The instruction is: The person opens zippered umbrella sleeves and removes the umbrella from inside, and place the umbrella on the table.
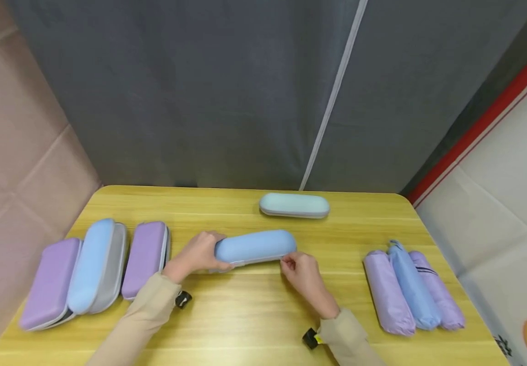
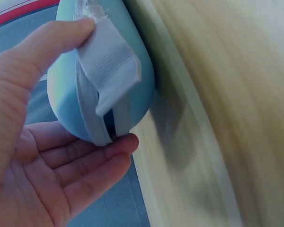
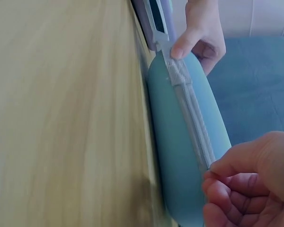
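Note:
A blue hard-shell zip case (image 1: 255,246) sits at mid-table between both hands, on its side with its zipper edge toward me. My left hand (image 1: 201,251) grips its left end, thumb on a grey fabric tab (image 2: 111,61), fingers behind the rounded end. A narrow dark gap shows between the zipper tapes (image 2: 109,124) there. At the right end, my right hand (image 1: 303,274) has its thumb and index finger pinched at the zipper (image 3: 199,130); the zipper pull is hidden in the fingertips. Along the front, the zipper line runs together.
A mint case (image 1: 294,205) lies behind. At left stand a purple case (image 1: 50,284), a larger blue case (image 1: 91,267) and another purple case (image 1: 144,259). Two purple folded umbrellas (image 1: 388,292) (image 1: 438,292) flank a blue one (image 1: 412,287) at right. A grey curtain (image 1: 199,101) hangs behind the table.

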`<state>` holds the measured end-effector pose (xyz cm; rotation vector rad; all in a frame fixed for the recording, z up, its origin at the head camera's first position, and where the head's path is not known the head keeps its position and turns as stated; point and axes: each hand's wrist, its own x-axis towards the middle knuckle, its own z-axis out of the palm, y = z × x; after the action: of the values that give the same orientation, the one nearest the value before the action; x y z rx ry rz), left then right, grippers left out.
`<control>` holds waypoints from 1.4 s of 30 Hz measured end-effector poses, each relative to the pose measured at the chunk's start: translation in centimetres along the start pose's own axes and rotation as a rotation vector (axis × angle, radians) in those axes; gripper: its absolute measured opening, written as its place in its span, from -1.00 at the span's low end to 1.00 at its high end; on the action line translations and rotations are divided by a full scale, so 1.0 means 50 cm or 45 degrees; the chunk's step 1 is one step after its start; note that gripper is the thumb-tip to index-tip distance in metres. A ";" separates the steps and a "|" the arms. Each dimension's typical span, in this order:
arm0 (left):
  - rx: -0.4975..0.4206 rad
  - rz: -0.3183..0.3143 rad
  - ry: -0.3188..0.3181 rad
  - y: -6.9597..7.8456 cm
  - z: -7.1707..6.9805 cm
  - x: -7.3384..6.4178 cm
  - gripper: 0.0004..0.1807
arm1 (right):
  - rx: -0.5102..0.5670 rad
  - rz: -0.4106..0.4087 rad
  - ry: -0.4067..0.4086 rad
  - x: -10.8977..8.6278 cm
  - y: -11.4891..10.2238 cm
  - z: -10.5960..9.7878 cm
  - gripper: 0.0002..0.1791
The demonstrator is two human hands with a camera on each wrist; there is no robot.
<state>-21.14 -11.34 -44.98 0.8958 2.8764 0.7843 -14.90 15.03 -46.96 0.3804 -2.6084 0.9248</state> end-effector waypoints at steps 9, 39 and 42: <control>0.005 -0.042 -0.012 0.004 -0.002 -0.007 -0.20 | -0.031 -0.138 -0.065 0.010 -0.049 0.035 -0.85; 0.034 0.013 -0.064 0.003 -0.006 0.007 -0.17 | 0.065 -0.103 -0.604 0.059 0.020 -0.075 -0.45; 0.031 0.022 -0.057 0.002 -0.006 0.021 -0.21 | 0.124 -0.074 -0.646 0.050 0.017 -0.082 -0.42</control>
<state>-22.01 -10.83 -44.54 0.9291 2.8496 0.7230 -16.54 17.96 -43.43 0.8047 -2.9825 1.0477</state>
